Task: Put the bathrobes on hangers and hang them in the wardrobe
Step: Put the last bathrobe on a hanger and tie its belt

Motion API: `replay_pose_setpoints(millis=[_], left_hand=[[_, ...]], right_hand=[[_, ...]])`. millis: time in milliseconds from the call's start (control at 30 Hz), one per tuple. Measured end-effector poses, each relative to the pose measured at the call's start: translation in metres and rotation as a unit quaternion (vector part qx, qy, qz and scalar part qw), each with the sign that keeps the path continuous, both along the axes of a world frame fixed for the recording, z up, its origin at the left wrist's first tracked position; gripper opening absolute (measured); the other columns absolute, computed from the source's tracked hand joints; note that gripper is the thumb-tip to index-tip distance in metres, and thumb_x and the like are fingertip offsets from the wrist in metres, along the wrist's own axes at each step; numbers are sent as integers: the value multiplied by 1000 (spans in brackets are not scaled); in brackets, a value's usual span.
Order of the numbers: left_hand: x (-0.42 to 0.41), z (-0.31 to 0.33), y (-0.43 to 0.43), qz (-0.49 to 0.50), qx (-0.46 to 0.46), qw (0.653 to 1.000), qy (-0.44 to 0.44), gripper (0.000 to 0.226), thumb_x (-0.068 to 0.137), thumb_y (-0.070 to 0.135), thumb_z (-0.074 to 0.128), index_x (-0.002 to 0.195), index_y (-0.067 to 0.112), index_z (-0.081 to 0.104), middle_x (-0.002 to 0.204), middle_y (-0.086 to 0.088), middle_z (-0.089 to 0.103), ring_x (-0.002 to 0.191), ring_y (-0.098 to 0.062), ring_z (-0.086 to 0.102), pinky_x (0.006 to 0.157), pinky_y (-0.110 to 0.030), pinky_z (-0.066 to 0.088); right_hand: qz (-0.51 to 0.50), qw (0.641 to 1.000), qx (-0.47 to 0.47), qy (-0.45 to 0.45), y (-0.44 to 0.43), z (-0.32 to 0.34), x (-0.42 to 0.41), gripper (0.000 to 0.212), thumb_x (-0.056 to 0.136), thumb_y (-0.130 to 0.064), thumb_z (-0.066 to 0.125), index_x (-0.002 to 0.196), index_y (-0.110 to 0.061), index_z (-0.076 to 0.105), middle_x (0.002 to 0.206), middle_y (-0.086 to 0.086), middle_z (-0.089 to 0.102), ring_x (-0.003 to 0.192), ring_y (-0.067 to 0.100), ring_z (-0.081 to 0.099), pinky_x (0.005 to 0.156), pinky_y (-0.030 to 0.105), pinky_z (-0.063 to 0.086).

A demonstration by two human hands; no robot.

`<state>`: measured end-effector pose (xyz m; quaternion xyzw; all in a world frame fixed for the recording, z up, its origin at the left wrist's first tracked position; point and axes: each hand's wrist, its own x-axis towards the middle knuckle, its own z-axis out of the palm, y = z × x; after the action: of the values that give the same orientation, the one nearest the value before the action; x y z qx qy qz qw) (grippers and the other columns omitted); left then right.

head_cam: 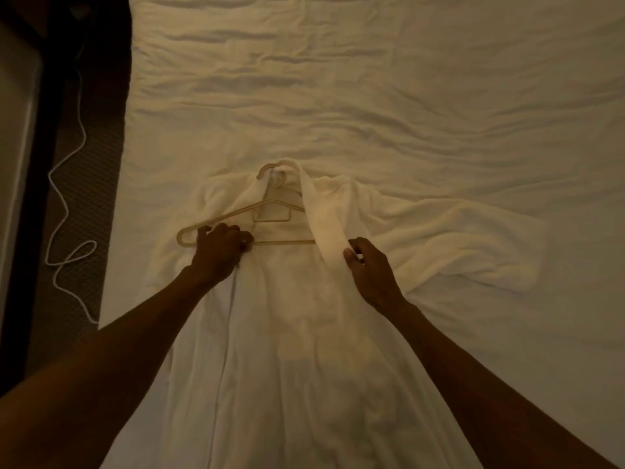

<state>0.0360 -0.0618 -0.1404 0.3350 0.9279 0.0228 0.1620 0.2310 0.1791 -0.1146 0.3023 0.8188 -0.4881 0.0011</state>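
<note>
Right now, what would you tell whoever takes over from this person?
Left hand grips the hanger by its lower bar, near the left end. Right hand pinches the lapel of the bathrobe. The bathrobe lies open on the bed, hanger on top, hook at the collar. Done: the hanger's right end sits under the lapel. Left: cover its bare left end, then hang it in the wardrobe, not in view.

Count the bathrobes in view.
1. The bathrobe lies spread on the bed, with a hanger in its open front near the collar. Others may be out of frame.
</note>
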Motion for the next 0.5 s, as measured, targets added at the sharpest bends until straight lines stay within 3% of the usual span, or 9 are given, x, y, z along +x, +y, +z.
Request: replay_pose_setpoints(millis=[100,233,400,500], left_hand=[[6,2,26,-5,73,995,-63,26,97,25,58,119,22,71,108,-5,67,105,-28,57,84,-42,45],[16,-10,53,4,102,988,-115,23,97,18,60,116,14,72,106,-9,67,104,-30,56,85,-36,42],[16,-27,28,28,86,990,-110,28,96,5,53,120,6,67,115,-15,64,111,-36,51,89,-43,42],[18,-22,36,34,136,984,-106,22,96,8,58,115,3,69,103,-18,66,98,-38,54,82,-46,45]], right_hand=[[4,1000,-10,9,-12,-1,-3,20,98,-22,52,112,-11,61,103,1,66,93,18,60,83,41,50],[-21,1000,-3,5,-6,4,-5,24,99,-23,51,120,-13,59,111,0,65,100,16,58,88,40,50],[26,997,-43,53,-9,23,1,16,102,-21,47,99,-14,62,78,-9,58,72,5,54,66,22,43],[52,998,-18,27,-9,12,-1,18,101,-24,47,96,-11,60,83,0,61,78,14,58,70,29,46]])
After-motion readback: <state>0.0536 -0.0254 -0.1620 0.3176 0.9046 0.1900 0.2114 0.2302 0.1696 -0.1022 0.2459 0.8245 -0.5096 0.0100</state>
